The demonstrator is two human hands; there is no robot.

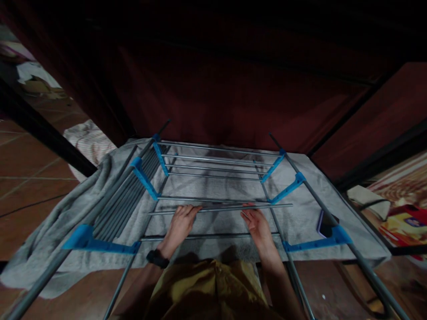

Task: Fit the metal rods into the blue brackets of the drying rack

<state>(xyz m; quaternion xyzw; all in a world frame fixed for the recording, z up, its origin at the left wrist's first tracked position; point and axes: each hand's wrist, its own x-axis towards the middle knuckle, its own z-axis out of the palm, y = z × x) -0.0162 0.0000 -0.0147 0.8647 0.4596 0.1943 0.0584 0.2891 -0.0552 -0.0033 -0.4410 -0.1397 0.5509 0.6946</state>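
Yellow-brown clothing [207,293] fills the lower edge nearest the camera, with the person's two forearms on either side of it. Ahead of it the two hands share a slim grey rod [227,207], which crosses the middle of a metal rack [308,191]. The left hand [183,218], a dark watch [158,258] on its wrist, curls its fingers narrowly over the rod; the right hand [256,222] pinches it farther along, palm partly turned up. Whether the rod is one length or two meeting ends is hard to tell.

The rod's right end juts past the rack's inner rail — its left end stops near the opposite one. Just beyond runs one crossbar [213,200]; whether the two touch cannot be told. On the near side, a gap of bare cloth separates the rod from a nearer crossbar [213,236].

Six blue brackets [316,240] join the rails, three per side. A row of loose-looking grey tubes [128,204] lies at the left, and a phone [327,224] sits by the right rail, both on a grey cloth [358,235] bunched at its left edge. A dark red panel [216,98] closes off the far side. At far right, a red and yellow packet [405,224] bears a blue mark — its lettering too blurred to read.
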